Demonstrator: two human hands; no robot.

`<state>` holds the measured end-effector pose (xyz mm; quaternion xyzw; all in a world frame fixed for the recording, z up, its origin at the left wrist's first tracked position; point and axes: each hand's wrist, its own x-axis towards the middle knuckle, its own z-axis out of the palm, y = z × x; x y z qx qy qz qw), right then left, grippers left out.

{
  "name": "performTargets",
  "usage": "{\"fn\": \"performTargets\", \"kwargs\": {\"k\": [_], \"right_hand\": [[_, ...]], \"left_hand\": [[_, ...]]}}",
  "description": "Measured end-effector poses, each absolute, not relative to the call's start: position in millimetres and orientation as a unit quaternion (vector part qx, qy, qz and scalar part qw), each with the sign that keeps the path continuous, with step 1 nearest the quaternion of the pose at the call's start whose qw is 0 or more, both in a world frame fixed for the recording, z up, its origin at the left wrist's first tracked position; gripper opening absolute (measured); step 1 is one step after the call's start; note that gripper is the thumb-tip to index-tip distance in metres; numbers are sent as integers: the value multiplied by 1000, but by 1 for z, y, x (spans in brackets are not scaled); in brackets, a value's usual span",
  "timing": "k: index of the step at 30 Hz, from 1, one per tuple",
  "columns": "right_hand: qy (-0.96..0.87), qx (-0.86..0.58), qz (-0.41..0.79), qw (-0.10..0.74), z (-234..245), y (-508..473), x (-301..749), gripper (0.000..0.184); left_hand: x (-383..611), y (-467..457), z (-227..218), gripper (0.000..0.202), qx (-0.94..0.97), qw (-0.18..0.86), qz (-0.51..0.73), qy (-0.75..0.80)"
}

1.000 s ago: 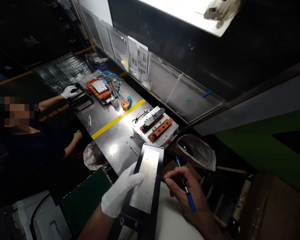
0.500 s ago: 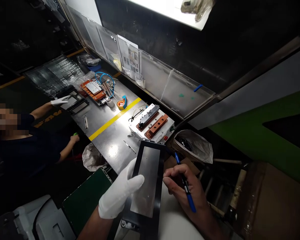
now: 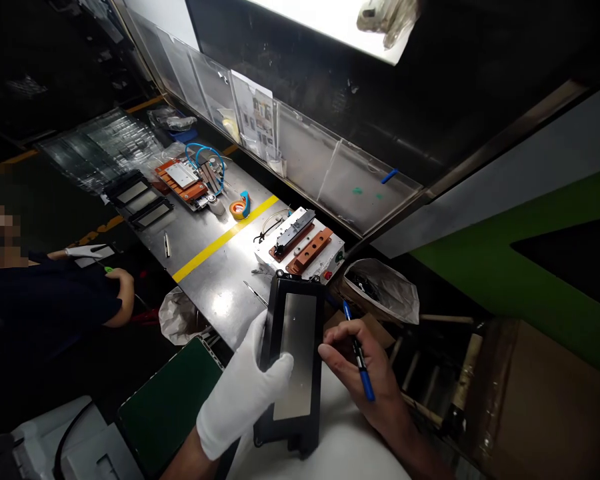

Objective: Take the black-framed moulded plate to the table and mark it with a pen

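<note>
My left hand, in a white glove, grips a long black frame with a grey metal plate set in it, held up over a white surface near me. My bare right hand holds a blue pen and its fingertips touch the frame's right edge. Just beyond the frame sits a white fixture with two copper-coloured blocks on the steel bench.
A person in dark clothing sits at the left, one gloved hand near the bench edge. Further along lie an orange fixture with blue cable, a tape roll, two black frames and tweezers. A bag-lined bin stands right.
I have drawn the frame closer and tilted it more upright, so its whole outline shows. The person on the left has pulled the gloved hand back from the black frames toward the body.
</note>
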<state>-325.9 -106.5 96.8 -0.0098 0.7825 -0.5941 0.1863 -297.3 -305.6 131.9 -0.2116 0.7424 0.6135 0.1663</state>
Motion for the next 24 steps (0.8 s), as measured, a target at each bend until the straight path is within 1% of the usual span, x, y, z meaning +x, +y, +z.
{"fn": "performTargets", "kwargs": {"k": [9, 16, 20, 22, 24], "right_hand": [[804, -10, -563, 192, 99, -117, -331, 24], [810, -17, -551, 200, 100, -121, -332, 23], [808, -17, -552, 204, 99, -122, -332, 22], [806, -13, -555, 202, 101, -122, -331, 20], [801, -10, -564, 200, 103, -121, -329, 18]], "left_hand": [[-290, -302, 130, 63, -225, 132, 523, 812], [-284, -305, 125, 65, -224, 104, 515, 821], [-288, -307, 126, 62, -233, 135, 534, 802], [-291, -309, 127, 56, -230, 144, 567, 778], [-293, -311, 126, 49, -233, 170, 625, 726]]}}
